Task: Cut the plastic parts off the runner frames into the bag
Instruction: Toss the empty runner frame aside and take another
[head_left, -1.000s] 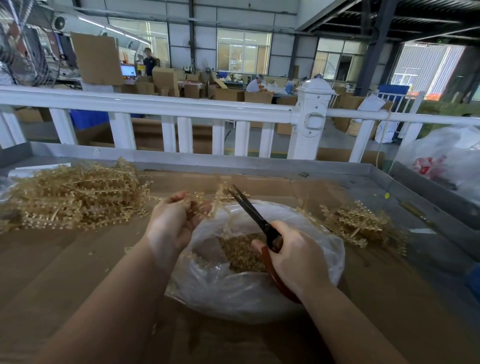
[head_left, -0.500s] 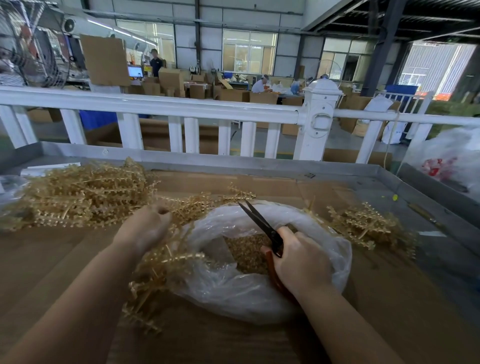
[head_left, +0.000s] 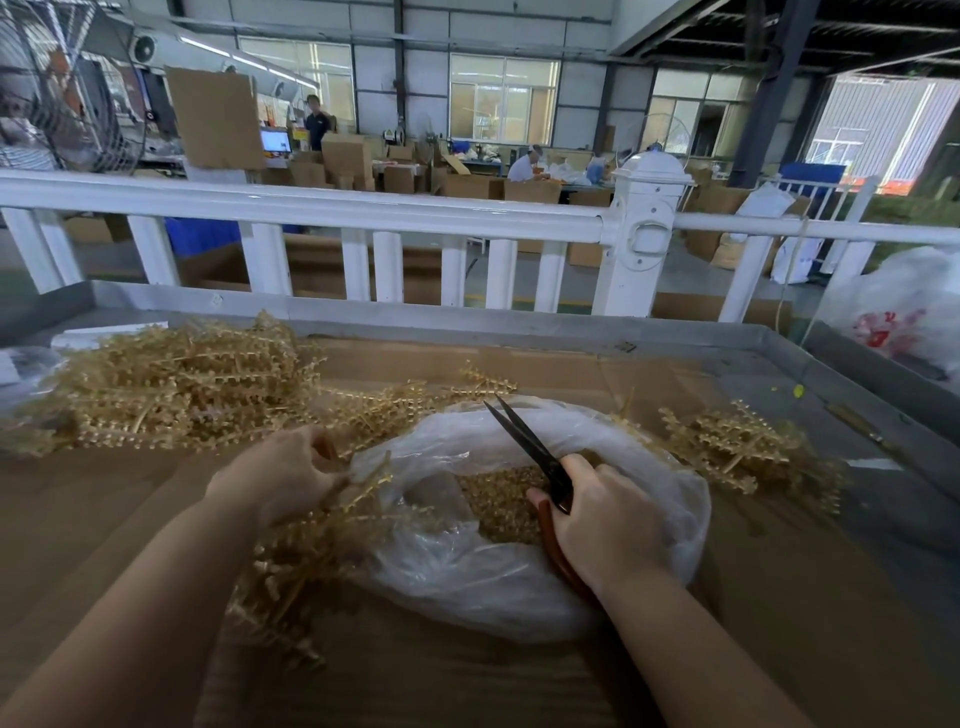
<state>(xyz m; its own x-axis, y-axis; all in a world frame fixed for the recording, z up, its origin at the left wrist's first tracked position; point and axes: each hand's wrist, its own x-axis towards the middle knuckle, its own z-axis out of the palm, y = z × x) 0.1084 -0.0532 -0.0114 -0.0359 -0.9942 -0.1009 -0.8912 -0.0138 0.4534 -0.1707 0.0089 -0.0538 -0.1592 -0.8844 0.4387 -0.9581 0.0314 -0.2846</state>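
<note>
A clear plastic bag (head_left: 519, 587) lies open on the cardboard-covered table, with a heap of small golden cut parts (head_left: 501, 499) inside. My right hand (head_left: 602, 519) grips red-handled scissors (head_left: 524, 441) over the bag, blades slightly apart and pointing up and away. My left hand (head_left: 280, 470) grips a golden runner frame (head_left: 332, 525) at the bag's left edge; the frame trails down toward me. A big pile of golden runner frames (head_left: 166, 384) lies at the left.
A smaller heap of golden frames (head_left: 737, 447) lies right of the bag. The table has a raised grey metal rim (head_left: 467, 325), with a white railing (head_left: 363, 213) behind it. A white bag (head_left: 904, 306) sits at the far right.
My left hand reached to the pile at the left and has pulled a fresh runner frame back to the bag's edge. The right hand with the scissors has stayed over the bag.
</note>
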